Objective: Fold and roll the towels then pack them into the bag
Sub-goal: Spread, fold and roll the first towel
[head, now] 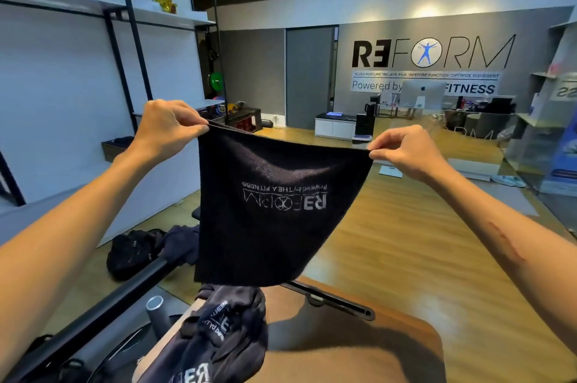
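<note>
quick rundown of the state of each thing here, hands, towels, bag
left hand: pinching one top corner of the held towel
right hand: pinching the other top corner
black logo-printed cloth towel: held up, hanging spread
crumpled dark towels: heaped unfolded on the brown table
black fabric bag: slumped on the floor
</note>
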